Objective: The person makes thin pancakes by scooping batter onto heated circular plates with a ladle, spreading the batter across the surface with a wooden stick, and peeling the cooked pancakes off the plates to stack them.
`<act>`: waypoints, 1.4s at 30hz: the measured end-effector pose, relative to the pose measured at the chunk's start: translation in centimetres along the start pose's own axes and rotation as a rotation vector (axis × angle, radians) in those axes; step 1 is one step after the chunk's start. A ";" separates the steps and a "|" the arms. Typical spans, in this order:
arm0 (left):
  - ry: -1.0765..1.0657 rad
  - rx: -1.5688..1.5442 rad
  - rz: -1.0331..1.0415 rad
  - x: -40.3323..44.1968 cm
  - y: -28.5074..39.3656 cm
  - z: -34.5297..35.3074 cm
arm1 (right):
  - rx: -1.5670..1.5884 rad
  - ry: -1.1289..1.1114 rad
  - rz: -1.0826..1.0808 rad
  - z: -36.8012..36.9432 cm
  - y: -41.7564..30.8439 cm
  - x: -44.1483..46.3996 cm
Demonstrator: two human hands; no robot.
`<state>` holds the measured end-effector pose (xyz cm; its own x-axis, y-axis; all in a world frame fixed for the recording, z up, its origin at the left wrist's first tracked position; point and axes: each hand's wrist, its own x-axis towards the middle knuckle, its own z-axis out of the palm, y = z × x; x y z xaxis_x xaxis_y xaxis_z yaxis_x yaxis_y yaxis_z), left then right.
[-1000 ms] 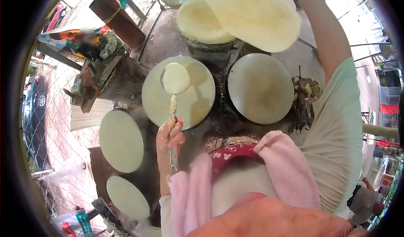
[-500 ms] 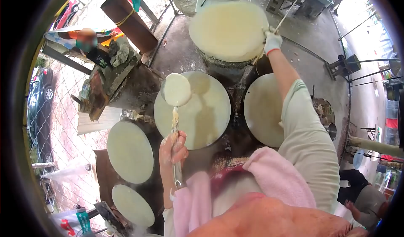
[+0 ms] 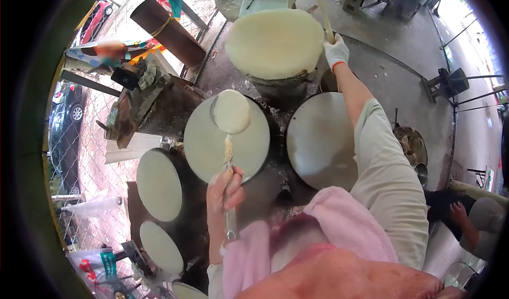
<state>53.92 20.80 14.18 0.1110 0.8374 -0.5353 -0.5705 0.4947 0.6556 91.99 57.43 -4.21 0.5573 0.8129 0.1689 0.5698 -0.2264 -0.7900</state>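
My left hand [image 3: 225, 190] is wrapped round the handle of a ladle [image 3: 228, 153], whose round bowl is full of pale batter [image 3: 233, 111]. The bowl hangs over a round griddle [image 3: 201, 145] coated with a pale layer. My right hand [image 3: 336, 52], in a white glove with an orange cuff, grips a long thin wooden stick [image 3: 322, 12] that points up and away. Just left of that glove, a large thin pale pancake [image 3: 275, 41] lies flat on a round drum-like stand [image 3: 281, 89]. Below my right forearm is a second griddle [image 3: 321, 145] with a greyish surface.
Two more coated round griddles [image 3: 159, 185] [image 3: 161, 246] stand at the lower left, with part of another griddle [image 3: 188, 291] below. A wire fence and wooden debris [image 3: 154, 102] lie left, near a brown pipe [image 3: 168, 31]. A person [image 3: 472, 219] is at the right edge.
My right hand has drawn away from the pancake's edge, and the stick has swung to point up and left. The ladle stays raised over the griddle. The whole view has shifted slightly.
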 end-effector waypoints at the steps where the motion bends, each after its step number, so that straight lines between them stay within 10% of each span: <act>1: 0.014 0.020 -0.003 -0.3 -1.0 1.6 | -0.051 0.001 -0.048 -1.4 0.9 -0.3; 7: -0.191 0.155 -0.003 -0.3 -9.0 10.2 | 0.586 -0.260 -0.001 -17.0 8.7 -10.3; 16: -0.186 0.903 0.112 13.6 -29.4 16.6 | 0.498 -0.240 0.202 -31.3 24.0 -30.4; 19: 0.023 1.523 0.835 17.3 -35.0 12.6 | -0.137 -0.339 0.133 -34.0 23.6 -32.6; 23: 0.249 1.663 0.668 14.6 -32.0 11.4 | -0.536 -0.434 0.067 -32.7 26.0 -35.2; 28: 0.530 1.375 1.331 12.7 -25.8 6.9 | 0.674 -0.626 0.886 -31.2 18.6 -35.4; 30: 0.382 1.102 1.153 10.8 -23.9 5.2 | 0.532 -0.705 0.774 -31.9 18.2 -34.9; 32: 0.350 1.595 1.488 8.3 -22.8 3.7 | 0.150 -0.403 0.015 -31.3 23.1 -35.1; 33: 0.325 1.844 1.650 7.3 -22.5 2.9 | 0.103 -0.429 0.210 -33.6 21.3 -34.4; 34: 0.262 1.826 1.560 6.5 -22.8 1.8 | 0.294 -0.249 0.098 -31.9 24.9 -34.9; 38: 0.128 1.453 0.920 4.7 -26.0 -3.1 | 0.529 -0.632 0.803 -30.7 16.8 -36.1; 40: 0.128 1.325 0.817 3.5 -27.1 -4.5 | 0.456 -0.782 0.687 -29.5 16.5 -35.5; 42: 0.144 1.326 1.002 1.3 -25.4 -3.0 | 0.292 -0.536 0.037 -28.1 21.7 -35.3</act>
<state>66.08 8.65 -4.76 0.0385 0.9339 0.3554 0.6832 -0.2841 0.6727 101.67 8.75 -10.72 0.1485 0.9814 -0.1219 0.3250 -0.1648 -0.9312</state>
